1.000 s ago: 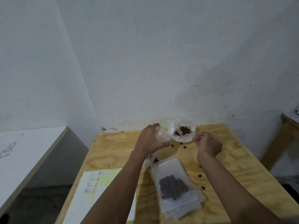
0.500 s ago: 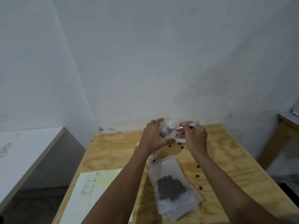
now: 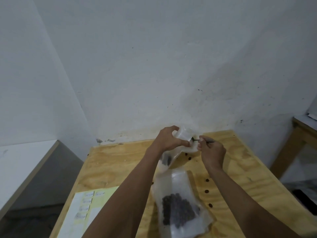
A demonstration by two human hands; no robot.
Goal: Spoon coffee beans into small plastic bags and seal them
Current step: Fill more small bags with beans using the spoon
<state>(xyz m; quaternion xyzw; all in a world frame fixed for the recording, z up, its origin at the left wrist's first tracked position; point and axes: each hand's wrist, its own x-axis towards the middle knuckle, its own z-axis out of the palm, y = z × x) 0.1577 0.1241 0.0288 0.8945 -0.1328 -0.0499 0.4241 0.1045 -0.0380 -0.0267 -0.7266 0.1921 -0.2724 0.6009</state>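
- At the far edge of the wooden table [image 3: 109, 162], a small plastic bag [image 3: 184, 134] is gripped by the curled fingers of the left hand [image 3: 169, 140].
- A spoon [image 3: 204, 140] is pinched by the right hand [image 3: 211, 152], its bowl at the bag's mouth.
- Nearer, a filled bag [image 3: 178, 206] is laid flat; loose coffee beans [image 3: 206, 191] are scattered to its right.
- A label sheet [image 3: 82, 208] is seen near left.

The spoon [image 3: 202, 140] was drawn back from the bag mouth beside the left hand [image 3: 169, 140]. It was lowered by the right hand [image 3: 211, 152] towards the container [image 3: 184, 134].

A clear small bag [image 3: 169, 156] hangs mid-frame, few beans inside, spoon [image 3: 202, 140] at its mouth; filled bags [image 3: 178, 208] lie lower centre.
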